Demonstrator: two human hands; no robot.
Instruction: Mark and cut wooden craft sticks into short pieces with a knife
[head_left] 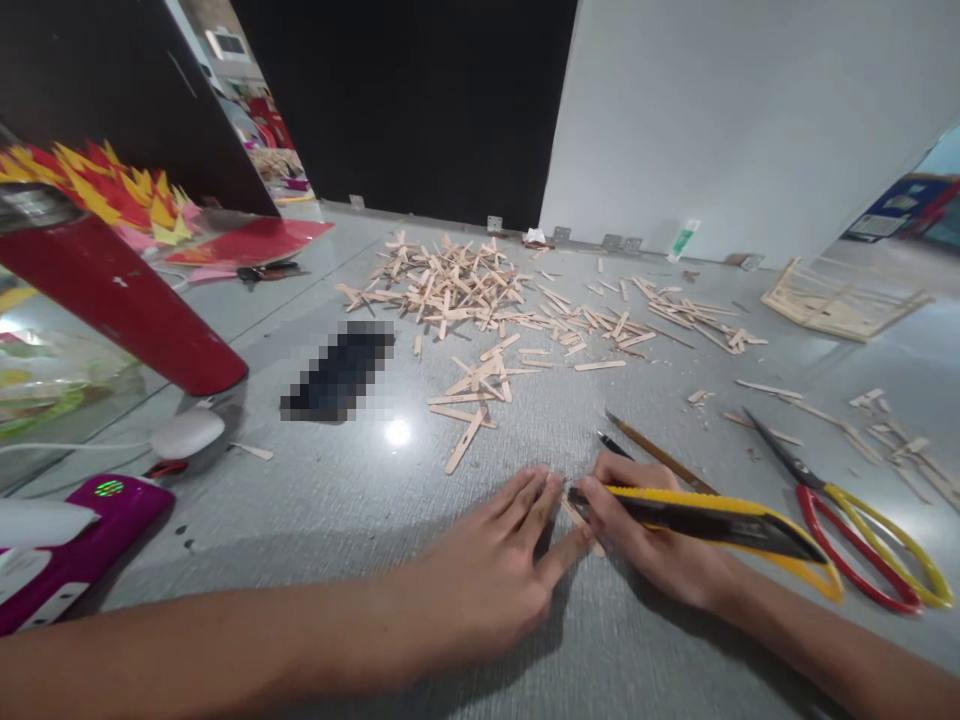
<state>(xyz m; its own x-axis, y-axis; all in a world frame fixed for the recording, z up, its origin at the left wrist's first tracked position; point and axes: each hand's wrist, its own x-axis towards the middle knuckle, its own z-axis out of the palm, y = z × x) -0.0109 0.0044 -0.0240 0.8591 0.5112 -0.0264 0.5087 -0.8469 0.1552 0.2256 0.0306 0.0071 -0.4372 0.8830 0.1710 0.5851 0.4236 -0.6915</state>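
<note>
My right hand (649, 545) is closed around a yellow and black utility knife (727, 525), its front end low over the table. Under that end lies a small wooden craft stick (574, 512). My left hand (510, 560) presses the stick to the table, fingertips at its far end and thumb near its side. The fingers partly hide the stick, and I cannot make out the blade. Just beyond my right hand lie a dark pen (611, 443) and a brown pencil-like stick (660, 455).
A heap of craft sticks (450, 280) spreads across the table's middle. Scissors (847, 520) with red and yellow handles lie at right, near a small stick frame (832, 300). Leftward are a blurred-out dark object (337, 375), a red bottle (142, 300) and a purple device (112, 540).
</note>
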